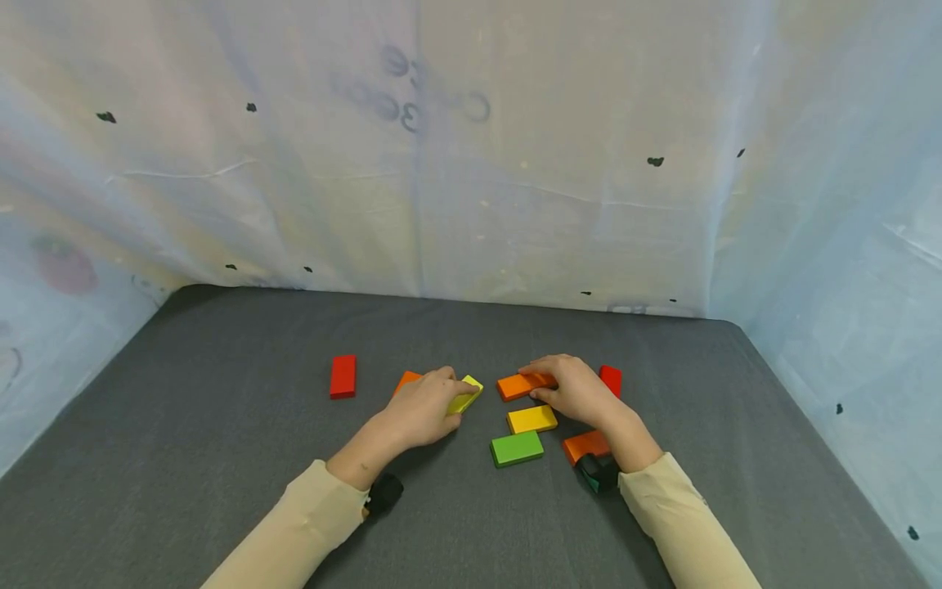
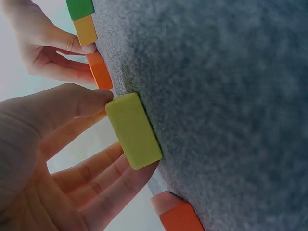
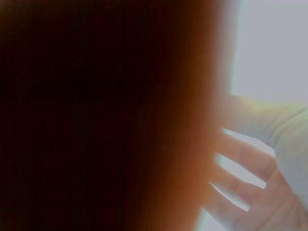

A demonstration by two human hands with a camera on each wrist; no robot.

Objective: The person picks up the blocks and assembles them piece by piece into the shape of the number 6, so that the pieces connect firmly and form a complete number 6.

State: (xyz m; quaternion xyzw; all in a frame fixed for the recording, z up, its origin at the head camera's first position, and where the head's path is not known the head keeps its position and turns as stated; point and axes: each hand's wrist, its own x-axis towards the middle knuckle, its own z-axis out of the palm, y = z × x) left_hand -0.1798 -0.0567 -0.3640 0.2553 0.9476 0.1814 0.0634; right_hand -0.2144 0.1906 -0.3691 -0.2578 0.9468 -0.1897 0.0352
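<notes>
My left hand (image 1: pixel 423 409) pinches a lime-yellow block (image 2: pixel 134 132) between thumb and fingers, just above or on the grey cloth; I cannot tell which. To its right, my right hand (image 1: pixel 581 393) grips the right end of an orange block (image 1: pixel 518 386), thumb on the near side and fingers on the far side. A deeper yellow block (image 1: pixel 532 420) lies just below that one, and a green block (image 1: pixel 517 449) sits nearest me in this row. Most of the right wrist view is a dark, orange-edged blur that hides the right fingertips.
A red block (image 1: pixel 343 376) lies at the left. Another orange block (image 1: pixel 407 379) is partly behind my left hand. Beyond my right wrist is a second red block (image 1: pixel 611 379), and under that wrist an orange block (image 1: pixel 585 446). Pale sheeting (image 1: pixel 471 204) walls the table's far side.
</notes>
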